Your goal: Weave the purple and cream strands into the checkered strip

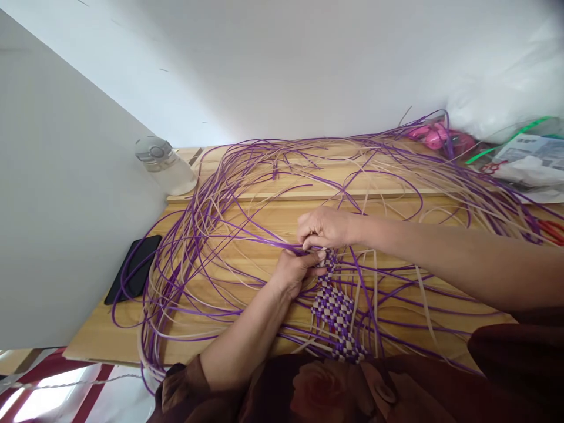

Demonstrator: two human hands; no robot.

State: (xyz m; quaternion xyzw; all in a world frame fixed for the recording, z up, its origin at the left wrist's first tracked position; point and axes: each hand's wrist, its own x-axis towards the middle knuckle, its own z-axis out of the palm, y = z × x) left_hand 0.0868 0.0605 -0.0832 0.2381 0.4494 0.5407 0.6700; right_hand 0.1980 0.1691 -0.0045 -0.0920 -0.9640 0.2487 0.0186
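A purple and beige woven piece (pixel 333 308) lies on the wooden table near my body, its checkered pattern running up to my hands. My left hand (pixel 296 271) is closed on the upper end of the weave, thumb on top. Just above it, my right hand (pixel 324 228) is curled with its fingertips pinched at the strands by the weave's top edge. What exactly the right fingertips grip is too small to make out. Long purple and beige strands (pixel 211 235) fan out from the weave to both sides and loop around the table.
A clear bottle (pixel 170 167) stands at the back left, with a black phone (pixel 133 269) below it. Toward the back right are a pink object (pixel 434 136), a green-edged plastic bag (pixel 524 153) and red-handled scissors (pixel 553 231). Walls border the table (pixel 273 220) behind and left.
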